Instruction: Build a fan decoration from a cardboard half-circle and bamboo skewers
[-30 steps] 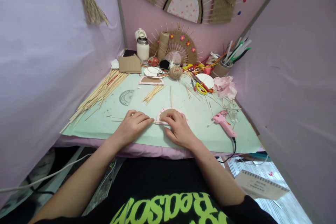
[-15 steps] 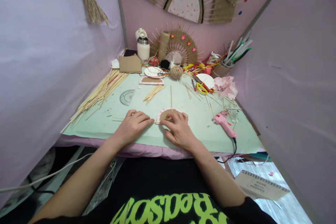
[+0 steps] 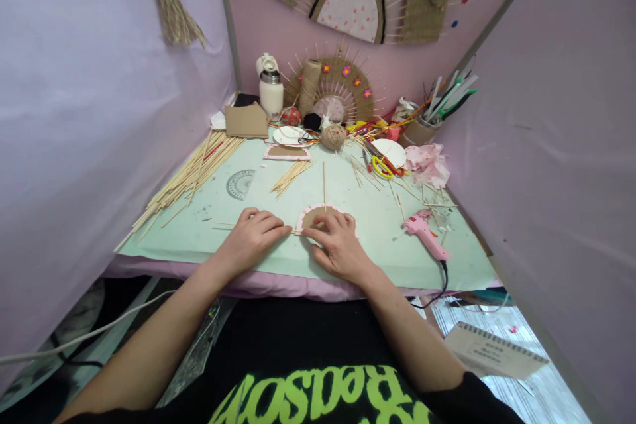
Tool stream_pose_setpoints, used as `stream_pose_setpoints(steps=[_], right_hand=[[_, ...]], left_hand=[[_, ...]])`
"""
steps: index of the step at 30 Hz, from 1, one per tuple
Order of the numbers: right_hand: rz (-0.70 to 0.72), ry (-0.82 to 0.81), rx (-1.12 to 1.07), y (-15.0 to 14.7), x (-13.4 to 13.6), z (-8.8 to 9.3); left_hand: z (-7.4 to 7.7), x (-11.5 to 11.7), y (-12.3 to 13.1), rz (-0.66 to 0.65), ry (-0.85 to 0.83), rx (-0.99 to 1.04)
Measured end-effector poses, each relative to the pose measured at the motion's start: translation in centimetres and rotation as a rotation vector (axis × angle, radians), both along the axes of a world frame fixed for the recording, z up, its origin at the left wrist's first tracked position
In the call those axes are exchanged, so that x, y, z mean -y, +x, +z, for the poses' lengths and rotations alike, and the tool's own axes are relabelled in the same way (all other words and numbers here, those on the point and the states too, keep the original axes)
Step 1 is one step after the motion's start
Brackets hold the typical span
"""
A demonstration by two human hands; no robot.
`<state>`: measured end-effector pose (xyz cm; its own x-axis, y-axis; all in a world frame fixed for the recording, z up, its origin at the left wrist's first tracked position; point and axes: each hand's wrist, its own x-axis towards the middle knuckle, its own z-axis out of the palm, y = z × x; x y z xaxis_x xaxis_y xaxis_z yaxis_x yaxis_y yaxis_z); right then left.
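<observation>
A small cardboard half-circle (image 3: 309,217) with a pink-and-white rim lies flat at the table's front, partly hidden by my right hand (image 3: 338,245). That hand rests over it with bent fingers, its index fingertip pressing at the left corner. One thin wooden stick (image 3: 324,180) stands out from the top of the curve, pointing away from me. To the left, my left hand (image 3: 255,237) lies low with fingers closed along a second thin stick (image 3: 222,224). This stick's far end shows beyond the knuckles, and its near end reaches the half-circle's left corner.
A pink glue gun (image 3: 426,236) lies at the right, its cord over the front edge. Sticks (image 3: 183,179) are heaped at the left, near a protractor (image 3: 241,184). Yellow-handled scissors (image 3: 381,167), a twine ball (image 3: 334,137) and a white bottle (image 3: 271,96) stand farther back.
</observation>
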<state>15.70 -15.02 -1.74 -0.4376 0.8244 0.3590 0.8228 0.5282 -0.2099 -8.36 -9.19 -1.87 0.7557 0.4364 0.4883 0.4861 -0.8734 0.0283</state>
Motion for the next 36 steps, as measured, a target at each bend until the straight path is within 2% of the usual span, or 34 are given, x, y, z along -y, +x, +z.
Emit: stream_pose_setpoints(steps=[36], right_hand=[[0.008,0.039,-0.051,0.04,-0.4,-0.49]], left_hand=[[0.07,-0.15,0.08,-0.022,0.015,0.011]])
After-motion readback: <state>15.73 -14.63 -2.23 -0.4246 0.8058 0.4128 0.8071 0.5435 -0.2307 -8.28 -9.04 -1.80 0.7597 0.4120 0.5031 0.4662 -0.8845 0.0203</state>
